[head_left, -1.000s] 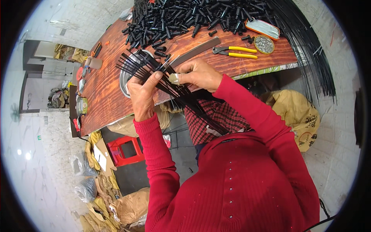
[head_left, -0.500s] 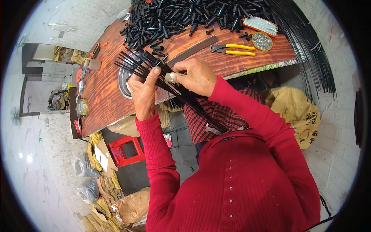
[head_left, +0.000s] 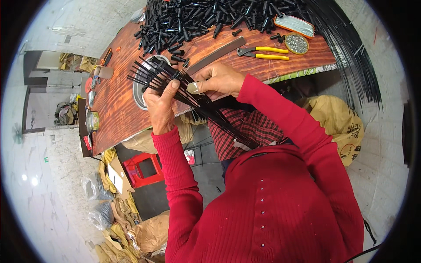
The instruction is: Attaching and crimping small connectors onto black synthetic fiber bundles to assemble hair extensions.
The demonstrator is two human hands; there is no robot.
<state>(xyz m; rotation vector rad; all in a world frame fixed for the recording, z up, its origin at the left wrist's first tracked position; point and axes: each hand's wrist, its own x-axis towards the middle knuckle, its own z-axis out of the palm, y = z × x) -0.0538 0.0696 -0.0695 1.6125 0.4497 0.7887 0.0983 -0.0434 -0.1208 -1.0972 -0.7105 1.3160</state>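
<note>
A bundle of thin black rods (head_left: pixel 221 121) slants from above the table down to my lap, its tips fanned out at the upper left. My left hand (head_left: pixel 161 105) is closed around the bundle below the fanned tips, thumb pressed on top. Close by on the right, my right hand (head_left: pixel 219 82) is pinched against the rods; its thumb carries a pale wrapping (head_left: pixel 193 87). What lies between its fingertips is too small to make out. A thicker black tubular part (head_left: pixel 164 68) shows among the rods. Behind the bundle, a round metal dish (head_left: pixel 139 90) is partly covered.
The wooden table (head_left: pixel 116 98) bears a heap of black tubular parts (head_left: pixel 206 19), yellow-handled pincers (head_left: pixel 269 53), a flat brown bar (head_left: pixel 217 55), a round tub of small metal pieces (head_left: pixel 297 44) and an orange-edged tray (head_left: pixel 294 26). Long black rods (head_left: pixel 351 48) hang over the right edge. A red stool (head_left: pixel 144 171) stands below.
My right hand has shifted slightly left and down along the rods. The fanned tips have tilted a little to the left; my left hand keeps its hold.
</note>
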